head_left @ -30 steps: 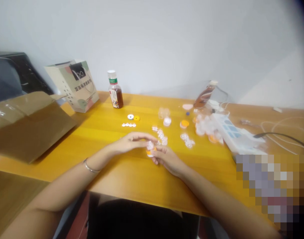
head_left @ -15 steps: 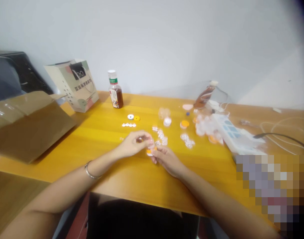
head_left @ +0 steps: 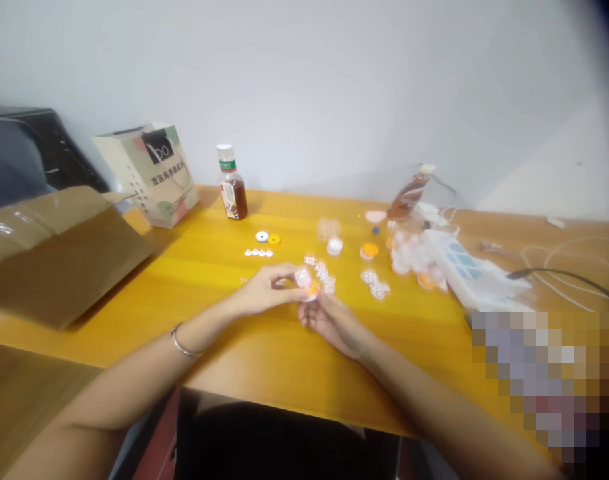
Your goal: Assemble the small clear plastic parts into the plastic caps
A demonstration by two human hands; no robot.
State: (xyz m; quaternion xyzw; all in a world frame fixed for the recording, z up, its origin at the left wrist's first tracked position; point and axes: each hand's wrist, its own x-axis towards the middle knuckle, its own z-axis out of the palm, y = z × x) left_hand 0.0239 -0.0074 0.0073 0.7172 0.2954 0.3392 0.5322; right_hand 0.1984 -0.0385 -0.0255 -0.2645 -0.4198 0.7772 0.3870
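My left hand (head_left: 264, 290) is closed, its thumb and fingers pinching a white disc with holes (head_left: 302, 276). Just below it, my right hand (head_left: 337, 325) grips a small round orange-and-white cap (head_left: 311, 291) by its edge. The disc is tilted against the cap's upper left; whether they are joined is blurred. Beyond the hands lie loose white discs with holes (head_left: 322, 271), with another cluster of such discs (head_left: 374, 285) to the right. A white ring (head_left: 261, 237), a yellow ring (head_left: 274, 239) and a row of small white pieces (head_left: 258, 253) lie farther left.
A cardboard box (head_left: 69, 253) and a paper bag (head_left: 169, 180) stand left. At the back are a drink bottle (head_left: 234, 193) and a tilted bottle (head_left: 409, 195). White caps (head_left: 335, 246), an orange cap (head_left: 369, 251), translucent pieces (head_left: 409, 253) and a power strip (head_left: 459, 260) occupy the right.
The white disc between my hands now shows its holed face. My right hand's fingers have shifted lower under the cap, and the cap has tilted and moved slightly right and up.
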